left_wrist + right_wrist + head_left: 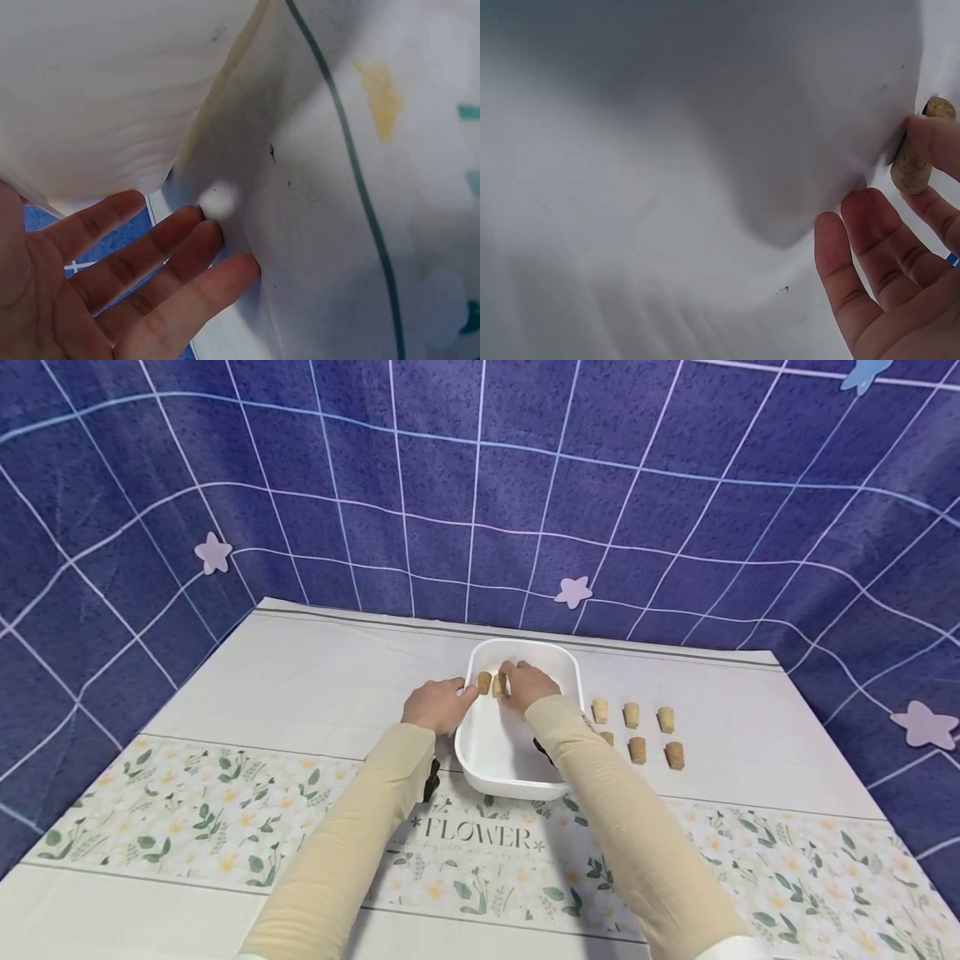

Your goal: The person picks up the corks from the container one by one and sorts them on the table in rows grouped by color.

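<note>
A white rectangular basin [517,789] stands on the table. My left hand [438,703] touches its left wall from outside, thumb at the rim; in the left wrist view its fingers [180,300] extend loosely along the outer side. Reaching inside near the far end, my right hand [528,683] pinches a cork stopper [911,169] between thumb and forefinger, the other fingers spread near the basin floor. A brown cork [484,682] stands left of that hand in the basin. Another cork [940,108] shows behind the thumb in the right wrist view.
To the right of the basin, several corks stand in two rows: pale ones [632,714] behind, brown ones [637,750] in front, one partly hidden by my right arm. A floral cloth [247,810] covers the table. A blue grid curtain [420,485] hangs behind.
</note>
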`<action>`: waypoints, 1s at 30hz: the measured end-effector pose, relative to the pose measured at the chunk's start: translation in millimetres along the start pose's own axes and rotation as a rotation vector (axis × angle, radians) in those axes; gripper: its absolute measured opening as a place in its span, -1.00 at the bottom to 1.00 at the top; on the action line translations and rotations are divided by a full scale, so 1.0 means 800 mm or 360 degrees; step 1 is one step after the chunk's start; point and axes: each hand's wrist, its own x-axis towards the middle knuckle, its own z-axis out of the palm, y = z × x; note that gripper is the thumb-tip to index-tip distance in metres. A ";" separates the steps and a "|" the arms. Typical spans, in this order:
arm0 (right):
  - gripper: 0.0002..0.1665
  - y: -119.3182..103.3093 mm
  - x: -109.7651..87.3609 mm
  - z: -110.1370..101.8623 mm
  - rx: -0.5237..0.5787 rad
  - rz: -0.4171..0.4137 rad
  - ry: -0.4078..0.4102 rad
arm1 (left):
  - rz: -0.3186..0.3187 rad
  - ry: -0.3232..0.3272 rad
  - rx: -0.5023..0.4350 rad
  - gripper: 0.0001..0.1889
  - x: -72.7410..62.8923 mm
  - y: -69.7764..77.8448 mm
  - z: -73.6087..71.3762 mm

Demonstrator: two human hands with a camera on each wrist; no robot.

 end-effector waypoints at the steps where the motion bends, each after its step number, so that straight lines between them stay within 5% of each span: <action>1: -0.63 0.000 0.000 -0.001 0.0010 0.0001 -0.0004 | 0.0002 0.0004 0.0002 -0.39 0.000 -0.001 0.000; 30: -0.43 0.015 -0.001 -0.030 0.0103 -0.0071 -0.0176 | -0.0008 0.0006 -0.0005 -0.43 0.001 0.000 0.000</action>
